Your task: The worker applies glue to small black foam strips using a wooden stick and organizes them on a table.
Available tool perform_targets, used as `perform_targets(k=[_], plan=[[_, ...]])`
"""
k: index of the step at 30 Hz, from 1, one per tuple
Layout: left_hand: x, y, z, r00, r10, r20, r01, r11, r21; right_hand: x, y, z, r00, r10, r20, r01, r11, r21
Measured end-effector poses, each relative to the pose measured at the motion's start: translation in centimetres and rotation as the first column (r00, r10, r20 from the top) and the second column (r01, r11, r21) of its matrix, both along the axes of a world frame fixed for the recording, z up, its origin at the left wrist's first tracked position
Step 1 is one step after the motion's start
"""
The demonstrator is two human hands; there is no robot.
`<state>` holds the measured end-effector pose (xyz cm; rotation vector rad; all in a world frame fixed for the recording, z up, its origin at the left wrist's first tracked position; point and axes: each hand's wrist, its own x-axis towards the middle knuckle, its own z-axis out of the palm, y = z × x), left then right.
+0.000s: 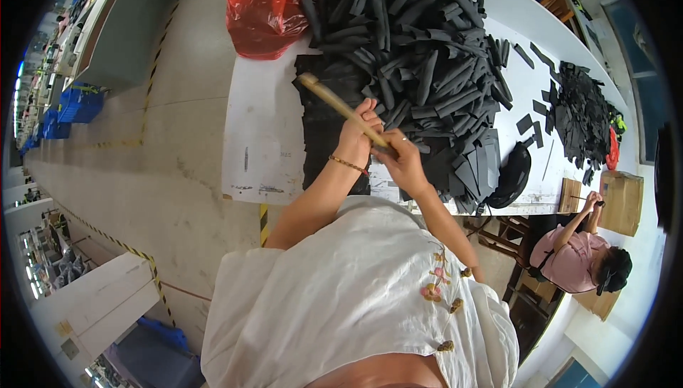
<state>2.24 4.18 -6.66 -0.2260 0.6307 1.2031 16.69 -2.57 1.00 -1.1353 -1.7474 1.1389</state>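
Observation:
A light wooden stick (331,98) slants across in front of me, its far end up and to the left above a dark sheet. My left hand (358,132) is closed around its lower part. At the near end, my right hand (403,164) is closed too, with a small dark bit showing by its fingers that I cannot make out clearly. Under the stick lies a ragged-edged black sheet (324,142). Just beyond my hands is a large heap of rolled black pieces (420,54). Flat dark grey pieces (478,167) are stacked to the right of my right hand.
A red plastic bag (267,14) sits at the far left of the white table (256,103). A black bag (514,178) lies near the right front edge. Further right are another dark pile (585,114), a cardboard box (621,203) and a seated person in pink (573,256).

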Motion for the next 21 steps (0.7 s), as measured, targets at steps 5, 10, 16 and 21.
perform_targets(k=[5,10,16,21], plan=[[-14.5,0.7,-7.9,0.919,0.384,0.090,-0.382,0.808,0.448,0.1,-2.5,6.6,0.921,0.195,-0.338,-0.354,0.782,-0.513],[-4.7,-1.1,6.6,0.598,0.153,-0.787,0.459,0.739,0.493,1.7,1.0,3.7,0.845,-0.282,-0.454,-0.056,0.799,-0.599],[-0.8,-4.0,6.0,0.680,-0.295,-0.671,0.584,0.771,0.252,1.6,2.3,2.5,0.828,-0.416,-0.376,0.155,0.815,-0.559],[0.8,-4.0,6.5,0.580,-0.458,-0.674,0.773,0.571,0.277,2.3,2.5,2.3,0.864,-0.458,-0.209,0.379,0.865,-0.329]])
